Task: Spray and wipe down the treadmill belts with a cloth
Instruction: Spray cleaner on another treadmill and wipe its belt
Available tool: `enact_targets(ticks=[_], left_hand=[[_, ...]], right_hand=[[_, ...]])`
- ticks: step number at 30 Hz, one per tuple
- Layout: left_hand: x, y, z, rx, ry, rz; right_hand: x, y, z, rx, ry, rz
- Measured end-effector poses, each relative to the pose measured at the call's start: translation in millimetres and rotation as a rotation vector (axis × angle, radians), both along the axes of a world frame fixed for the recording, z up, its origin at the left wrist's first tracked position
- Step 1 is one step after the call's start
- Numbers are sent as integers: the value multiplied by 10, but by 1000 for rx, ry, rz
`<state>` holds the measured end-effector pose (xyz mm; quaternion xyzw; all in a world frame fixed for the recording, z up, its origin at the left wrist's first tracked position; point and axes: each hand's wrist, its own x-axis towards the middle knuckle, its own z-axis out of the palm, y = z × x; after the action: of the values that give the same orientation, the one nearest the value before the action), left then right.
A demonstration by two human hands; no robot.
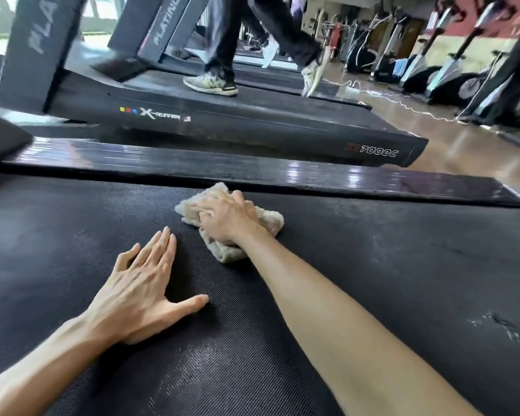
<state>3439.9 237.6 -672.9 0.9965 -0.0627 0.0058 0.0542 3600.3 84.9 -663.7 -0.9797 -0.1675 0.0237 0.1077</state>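
Left hand (144,283) spread flat on black textured belt (373,265), right hand (225,217) gripping crumpled beige cloth (267,220)

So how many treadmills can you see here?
3: the near treadmill being wiped, the X-Runner treadmill beside it with someone walking, and a third treadmill behind that. More may be hidden.

Left hand (141,283): bare, palm down, fingers straight and spread, thumb splayed to the right, forearm extending from lower left. Right hand (227,217): bare, palm down, fingers bent over and pressing down, forearm stretched forward from lower right, wrist slightly raised.
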Motion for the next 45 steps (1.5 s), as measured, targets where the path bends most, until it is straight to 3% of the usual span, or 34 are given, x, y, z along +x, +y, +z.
enact_targets(ticks=[4, 8, 18, 24, 33, 45], left_hand=[[60, -76, 36, -21, 35, -41], [182, -499, 71, -49, 19, -140], [-67, -1474, 92, -244, -70, -365], [-561, -1805, 82, -324, -116, -309], [-1623, -2396, 317, -277, -112, -280], [-2330, -2597, 466, -235, -61, -178]], right_hand=[[-52, -840, 140, 111, -26, -192], [-85, -1582, 88, 79, -53, -281], [-474, -2407, 4, 75, -31, -256], [-1143, -2621, 46, 95, -7, -224], [-2640, -2995, 347, 155, 29, -223], [-3782, -3680, 174, 65, 22, -118]])
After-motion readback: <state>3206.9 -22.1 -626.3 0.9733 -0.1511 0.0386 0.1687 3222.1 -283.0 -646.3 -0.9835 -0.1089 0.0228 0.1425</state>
